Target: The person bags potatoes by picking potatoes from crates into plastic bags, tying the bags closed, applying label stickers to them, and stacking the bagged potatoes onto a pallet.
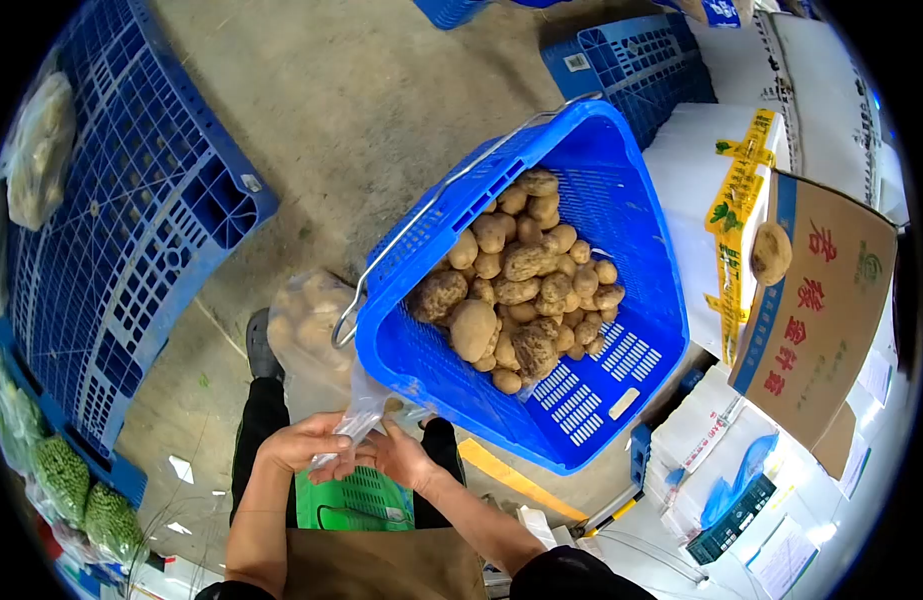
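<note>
My left hand is closed round the gathered neck of a clear plastic bag. Potatoes show through the bag, which hangs beside the near left corner of a blue basket. Close by, my right hand pinches the loose plastic at the bag's mouth, its fingertips partly hidden. Inside the tilted basket lies a heap of loose, soil-marked potatoes. A metal handle runs along the basket's left side.
Blue plastic pallets stand at left, with bagged green vegetables below them. Right of the basket are a white foam box and a cardboard box with one potato on it. Under my hands sits a green basket.
</note>
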Action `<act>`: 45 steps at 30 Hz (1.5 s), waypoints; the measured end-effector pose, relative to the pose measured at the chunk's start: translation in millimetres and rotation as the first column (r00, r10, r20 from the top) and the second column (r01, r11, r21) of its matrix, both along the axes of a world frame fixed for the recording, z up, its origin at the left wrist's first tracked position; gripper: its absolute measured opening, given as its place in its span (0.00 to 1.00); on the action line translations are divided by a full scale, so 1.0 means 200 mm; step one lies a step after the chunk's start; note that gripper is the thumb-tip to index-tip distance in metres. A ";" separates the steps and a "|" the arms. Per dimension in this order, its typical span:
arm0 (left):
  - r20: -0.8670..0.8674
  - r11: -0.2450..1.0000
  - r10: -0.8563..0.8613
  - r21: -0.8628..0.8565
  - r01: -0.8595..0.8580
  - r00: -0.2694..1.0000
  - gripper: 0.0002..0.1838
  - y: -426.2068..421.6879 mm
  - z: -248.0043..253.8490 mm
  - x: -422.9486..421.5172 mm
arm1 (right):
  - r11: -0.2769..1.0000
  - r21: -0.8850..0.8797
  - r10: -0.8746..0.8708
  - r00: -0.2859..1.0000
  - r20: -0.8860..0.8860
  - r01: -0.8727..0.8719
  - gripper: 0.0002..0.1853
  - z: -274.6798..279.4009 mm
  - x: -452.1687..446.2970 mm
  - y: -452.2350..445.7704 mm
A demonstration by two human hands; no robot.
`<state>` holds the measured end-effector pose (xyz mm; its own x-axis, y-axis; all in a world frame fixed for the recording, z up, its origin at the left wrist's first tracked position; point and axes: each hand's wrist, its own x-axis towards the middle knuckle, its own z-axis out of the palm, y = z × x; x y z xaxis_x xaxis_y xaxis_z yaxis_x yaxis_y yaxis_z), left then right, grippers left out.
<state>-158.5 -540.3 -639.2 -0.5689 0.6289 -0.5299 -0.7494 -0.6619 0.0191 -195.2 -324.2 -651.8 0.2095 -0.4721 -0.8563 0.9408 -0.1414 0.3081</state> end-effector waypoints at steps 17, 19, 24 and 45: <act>0.041 0.992 0.108 0.056 -0.110 0.993 0.23 0.04 -0.05 -0.11 | 0.586 0.810 0.807 -0.087 -0.585 -0.009 0.43 -1.07 -1.73 -0.01; 0.055 0.992 0.117 0.032 -0.119 0.992 0.23 0.05 -0.04 -0.12 | 0.281 0.956 0.927 -0.236 -0.292 -0.080 0.46 -1.02 -1.76 -0.05; 0.066 0.989 0.135 0.059 -0.139 0.989 0.25 0.09 -0.08 -0.13 | -0.084 0.961 0.960 -0.279 0.008 -0.264 0.46 -1.11 -1.82 -0.10; 0.057 0.996 0.093 0.002 -0.093 0.994 0.24 0.07 -0.13 -0.15 | 0.010 0.978 0.940 -0.331 -0.080 -0.207 0.32 -0.89 -1.74 -0.08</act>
